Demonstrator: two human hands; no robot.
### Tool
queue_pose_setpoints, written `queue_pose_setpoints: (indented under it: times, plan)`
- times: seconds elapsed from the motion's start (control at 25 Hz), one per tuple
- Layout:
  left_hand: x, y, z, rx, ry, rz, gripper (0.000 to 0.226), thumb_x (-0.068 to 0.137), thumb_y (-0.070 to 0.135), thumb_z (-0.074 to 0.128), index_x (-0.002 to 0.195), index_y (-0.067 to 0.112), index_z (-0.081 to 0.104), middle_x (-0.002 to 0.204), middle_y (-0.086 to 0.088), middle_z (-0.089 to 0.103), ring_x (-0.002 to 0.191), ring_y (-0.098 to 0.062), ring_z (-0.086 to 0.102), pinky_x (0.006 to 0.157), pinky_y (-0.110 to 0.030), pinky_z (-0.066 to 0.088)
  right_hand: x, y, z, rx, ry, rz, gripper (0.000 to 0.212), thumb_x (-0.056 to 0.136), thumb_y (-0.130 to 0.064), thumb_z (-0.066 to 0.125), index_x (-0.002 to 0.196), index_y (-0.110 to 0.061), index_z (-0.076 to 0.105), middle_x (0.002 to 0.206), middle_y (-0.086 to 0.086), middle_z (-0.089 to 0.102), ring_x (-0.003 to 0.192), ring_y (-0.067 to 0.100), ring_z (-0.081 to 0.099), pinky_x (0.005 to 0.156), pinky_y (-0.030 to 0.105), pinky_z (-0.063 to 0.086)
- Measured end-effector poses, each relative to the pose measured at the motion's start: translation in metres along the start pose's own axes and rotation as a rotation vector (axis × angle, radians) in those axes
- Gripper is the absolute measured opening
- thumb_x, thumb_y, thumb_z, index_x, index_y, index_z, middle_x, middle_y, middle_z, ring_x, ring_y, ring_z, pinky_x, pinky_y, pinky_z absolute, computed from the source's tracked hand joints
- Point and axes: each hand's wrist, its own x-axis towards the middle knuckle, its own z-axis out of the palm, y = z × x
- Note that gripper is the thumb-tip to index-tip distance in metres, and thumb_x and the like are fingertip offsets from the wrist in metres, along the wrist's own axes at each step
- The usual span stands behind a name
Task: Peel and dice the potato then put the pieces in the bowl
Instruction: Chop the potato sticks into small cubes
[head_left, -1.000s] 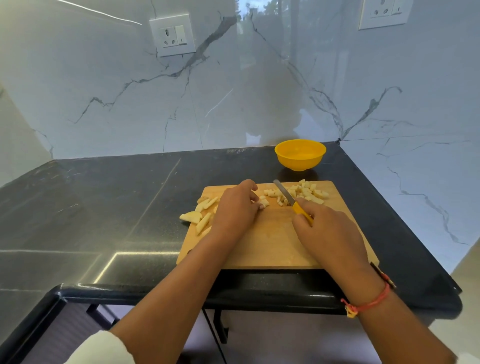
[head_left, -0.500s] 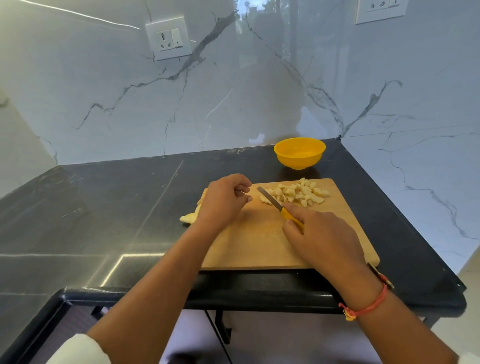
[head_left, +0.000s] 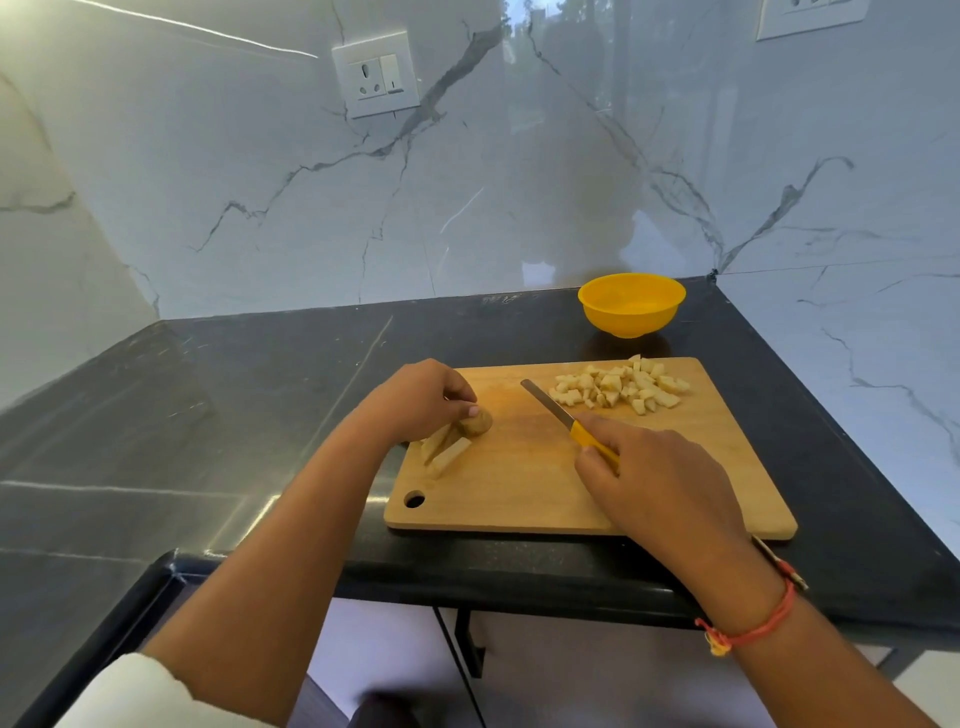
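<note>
A wooden cutting board (head_left: 524, 493) lies on the black counter. A pile of diced potato (head_left: 621, 387) sits at the board's far right corner. My left hand (head_left: 415, 400) grips several potato strips (head_left: 449, 447) at the board's left edge, the strips pointing toward me. My right hand (head_left: 654, 478) holds a yellow-handled knife (head_left: 558, 413), its blade raised slightly and pointing far-left, between the strips and the diced pile. An empty yellow bowl (head_left: 631, 304) stands behind the board by the wall.
The black counter (head_left: 234, 415) runs left of the board and ends at a rounded front edge (head_left: 467, 577). Marble walls close the back and right side. A wall socket (head_left: 375, 75) is above the counter.
My left hand has pulled a bundle of potato strips from the left edge onto the board. The knife has drawn back from the diced pile toward the board's middle.
</note>
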Motion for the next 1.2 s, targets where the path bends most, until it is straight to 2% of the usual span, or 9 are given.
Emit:
queue_pose_setpoints:
  times: [0.08, 0.24, 0.36, 0.48, 0.8, 0.96, 1.2]
  plan:
    - [-0.001, -0.003, -0.003, -0.023, 0.013, 0.018, 0.022, 0.096, 0.028, 0.063, 0.116, 0.026, 0.071, 0.117, 0.006, 0.069, 0.106, -0.014, 0.061, 0.098, -0.035, 0.049, -0.001, 0.000, 0.000, -0.003, 0.005, -0.001, 0.048, 0.093, -0.053, 0.036, 0.140, -0.047, 0.044, 0.064, -0.019, 0.051, 0.056, 0.002, 0.048, 0.045, 0.020, 0.035]
    - [0.003, -0.010, -0.009, -0.041, 0.236, -0.038, 0.022, 0.099, 0.016, 0.058, 0.117, 0.021, 0.070, 0.114, 0.000, 0.070, 0.099, -0.014, 0.061, 0.088, -0.026, 0.046, -0.001, 0.000, 0.002, -0.009, 0.004, 0.000, 0.047, 0.094, -0.053, 0.036, 0.140, -0.047, 0.045, 0.063, -0.019, 0.051, 0.056, 0.004, 0.048, 0.046, 0.020, 0.040]
    - [0.006, -0.015, -0.006, 0.038, 0.169, -0.090, 0.027, 0.097, 0.024, 0.062, 0.122, 0.016, 0.067, 0.117, -0.003, 0.068, 0.106, -0.019, 0.062, 0.092, -0.029, 0.047, -0.001, 0.000, 0.002, -0.001, 0.000, -0.002, 0.047, 0.094, -0.053, 0.036, 0.140, -0.046, 0.045, 0.063, -0.019, 0.051, 0.056, 0.005, 0.050, 0.048, 0.020, 0.044]
    - [0.008, -0.016, -0.002, 0.040, 0.093, -0.091, 0.031, 0.092, 0.031, 0.069, 0.120, 0.018, 0.068, 0.115, -0.001, 0.068, 0.103, -0.018, 0.062, 0.090, -0.029, 0.049, -0.001, 0.000, 0.001, 0.011, -0.005, -0.010, 0.048, 0.094, -0.053, 0.035, 0.141, -0.046, 0.043, 0.065, -0.019, 0.053, 0.057, 0.005, 0.051, 0.051, 0.023, 0.049]
    - [0.021, -0.010, 0.005, 0.014, 0.116, -0.056, 0.015, 0.092, 0.021, 0.068, 0.106, 0.023, 0.074, 0.102, 0.003, 0.069, 0.081, -0.008, 0.062, 0.067, -0.017, 0.047, -0.002, -0.001, 0.000, 0.015, -0.002, -0.017, 0.048, 0.095, -0.054, 0.035, 0.141, -0.045, 0.044, 0.063, -0.018, 0.051, 0.056, 0.004, 0.050, 0.049, 0.021, 0.047]
    - [0.027, -0.005, 0.008, 0.021, 0.110, -0.002, 0.015, 0.092, 0.018, 0.067, 0.103, 0.025, 0.075, 0.108, 0.004, 0.068, 0.094, -0.012, 0.062, 0.076, -0.021, 0.047, -0.002, -0.001, 0.001, 0.004, 0.002, -0.010, 0.048, 0.095, -0.054, 0.036, 0.141, -0.045, 0.044, 0.064, -0.019, 0.052, 0.055, 0.004, 0.050, 0.047, 0.018, 0.043]
    - [0.030, 0.007, 0.010, -0.059, 0.140, 0.048, 0.012, 0.094, 0.021, 0.066, 0.102, 0.022, 0.073, 0.109, 0.006, 0.064, 0.094, -0.010, 0.057, 0.081, -0.023, 0.046, -0.002, -0.001, 0.002, 0.010, 0.007, 0.001, 0.049, 0.094, -0.055, 0.034, 0.141, -0.045, 0.044, 0.064, -0.020, 0.051, 0.056, 0.004, 0.050, 0.050, 0.021, 0.049]
